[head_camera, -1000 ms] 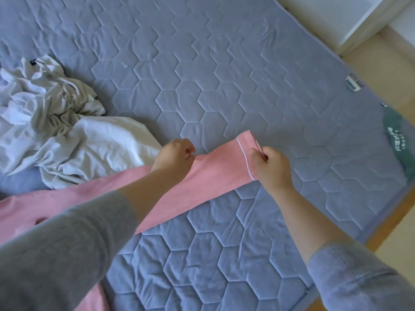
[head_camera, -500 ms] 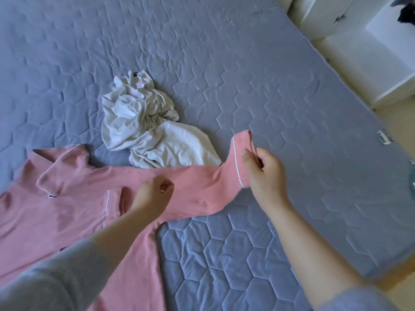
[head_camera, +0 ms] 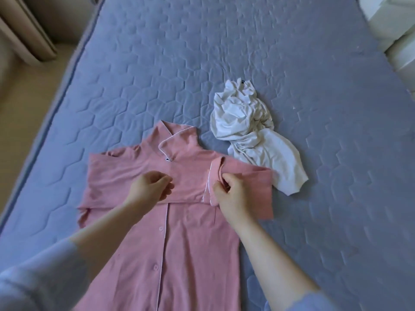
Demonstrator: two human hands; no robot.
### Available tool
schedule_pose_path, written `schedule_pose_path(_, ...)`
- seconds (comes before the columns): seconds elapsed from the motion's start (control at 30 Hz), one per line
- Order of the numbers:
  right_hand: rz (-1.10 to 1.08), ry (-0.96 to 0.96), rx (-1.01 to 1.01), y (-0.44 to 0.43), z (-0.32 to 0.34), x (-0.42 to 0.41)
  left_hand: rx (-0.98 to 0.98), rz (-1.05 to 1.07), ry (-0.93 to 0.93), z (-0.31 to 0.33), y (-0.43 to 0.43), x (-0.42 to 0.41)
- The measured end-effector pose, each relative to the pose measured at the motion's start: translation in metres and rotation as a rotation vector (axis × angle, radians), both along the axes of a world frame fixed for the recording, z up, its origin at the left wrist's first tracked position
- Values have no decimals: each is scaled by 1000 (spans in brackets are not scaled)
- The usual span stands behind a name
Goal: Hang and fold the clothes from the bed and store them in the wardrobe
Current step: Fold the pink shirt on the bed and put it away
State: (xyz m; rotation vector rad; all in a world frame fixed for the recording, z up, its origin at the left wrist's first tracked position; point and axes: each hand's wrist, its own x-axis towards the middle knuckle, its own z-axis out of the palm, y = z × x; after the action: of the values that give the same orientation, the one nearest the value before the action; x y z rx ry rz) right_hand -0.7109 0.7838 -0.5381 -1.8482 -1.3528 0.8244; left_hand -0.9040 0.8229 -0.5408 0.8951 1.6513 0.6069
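Note:
A pink button-front shirt [head_camera: 179, 243] lies face up on the grey-blue quilted bed [head_camera: 202, 52], collar pointing away from me. One sleeve is folded across its chest. My right hand [head_camera: 233, 198] pinches that sleeve's white-piped cuff [head_camera: 213, 176] near the middle of the chest. My left hand [head_camera: 150, 189] sits further left on the folded sleeve, its fingers curled on the fabric. A crumpled white garment [head_camera: 247, 131] lies to the right of the collar, touching the shirt's shoulder.
The bed's left edge runs diagonally beside a beige floor [head_camera: 20, 113]. A beige piece of furniture [head_camera: 27, 30] stands at the top left. White furniture [head_camera: 399, 30] stands at the top right, past the bed's far corner.
The sleeve was stretched out to the right; both hands have carried it left and laid it across the shirt's chest. My view has swung left, showing the whole shirt.

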Motion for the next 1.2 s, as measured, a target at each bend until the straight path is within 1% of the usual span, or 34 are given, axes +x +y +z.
schedule_pose_path(0.1, -33, 23, 43, 9, 0, -52, -21, 58, -7, -2, -6, -54)
schedule_pose_path(0.2, 113, 42, 29, 12, 0, -103, -32, 116, -89, -2, -8, -96)
schedule_pose_path(0.3, 254, -32, -164, 9, -17, -141, -62, 105, -93, -13, -7, -125)
schedule_pose_path(0.4, 283, -50, -368, 5, -40, -154, -131, 81, 4, -34, -11, -145)
schedule_pose_path(0.5, 195, -99, -445, 3, -54, -140, -183, 30, 105, -58, -18, -158)
schedule_pose_path(0.6, 139, -174, -457, 5, -64, -109, -177, -117, 241, -76, -20, -151)
schedule_pose_path(0.67, 134, -250, -450, 9, -67, -84, -176, -151, 284, -88, -20, -139)
schedule_pose_path(0.83, 219, -545, -394, 39, -78, -17, -155, -2, 293, -117, -2, -105)
schedule_pose_path(0.9, 262, -613, -406, 57, -83, 6, -179, 21, 302, -127, 7, -101)
schedule_pose_path(0.97, 334, -639, -462, 73, -91, 26, -181, 27, 314, -135, 14, -99)
schedule_pose_path(1.03, 383, -671, -528, 86, -98, 39, -122, 16, 336, -138, 19, -96)
schedule_pose_path(1.13, 406, -700, -607, 97, -103, 49, 99, 74, 348, -131, 27, -94)
schedule_pose_path(1.2, 408, -736, -625, 100, -101, 51, 239, 127, 382, -122, 33, -103)
